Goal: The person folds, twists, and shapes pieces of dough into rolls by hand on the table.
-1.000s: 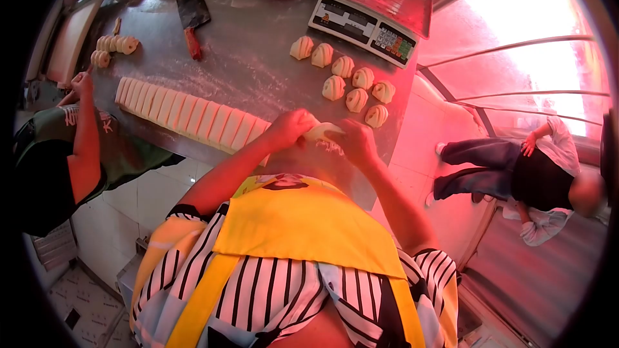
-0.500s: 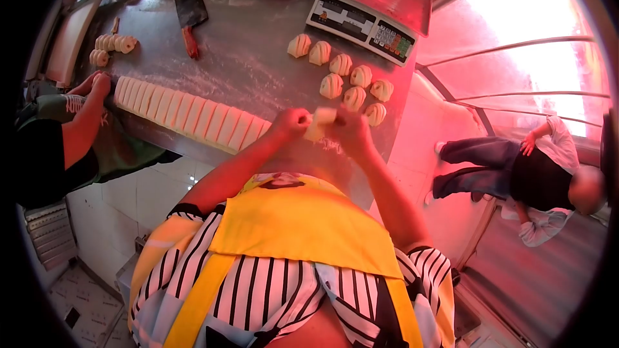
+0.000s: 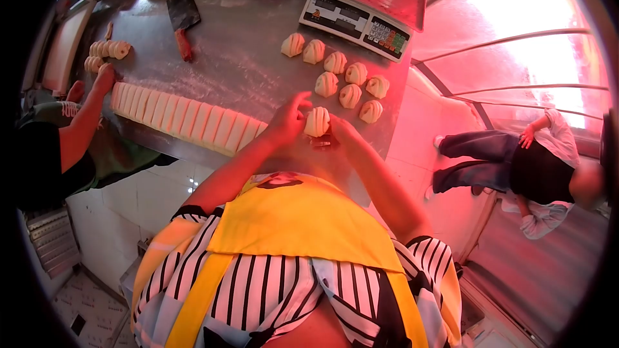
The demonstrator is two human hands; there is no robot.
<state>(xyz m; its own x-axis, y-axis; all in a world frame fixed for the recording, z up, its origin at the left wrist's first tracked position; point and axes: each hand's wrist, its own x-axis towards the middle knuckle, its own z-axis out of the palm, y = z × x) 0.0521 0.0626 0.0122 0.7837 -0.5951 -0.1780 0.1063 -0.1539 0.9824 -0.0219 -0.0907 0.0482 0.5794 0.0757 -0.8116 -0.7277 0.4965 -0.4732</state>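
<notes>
A rounded dough roll (image 3: 317,122) with ridged folds sits at the fingers of my right hand (image 3: 340,133), which closes on it from the right and below. On its other side my left hand (image 3: 288,120) has its fingers apart, close to the roll; whether it touches is hard to see. Left of my left hand runs a long row of cut dough strips (image 3: 187,116), lying side by side along the table's near edge. Beyond my right hand, several shaped dough rolls (image 3: 349,96) stand in loose rows.
A digital scale (image 3: 354,16) stands behind the shaped rolls. A broad dark blade with a red handle (image 3: 184,45) lies on the floury metal table (image 3: 238,38). At left, a co-worker's hand (image 3: 105,77) is beside more rolls (image 3: 109,49). Another person (image 3: 541,161) stands at right.
The dough between my hands was a stretched, blurred strip; now it is a compact ridged roll. My left hand's fingers have spread away from it. The co-worker's hand has moved to the left rolls.
</notes>
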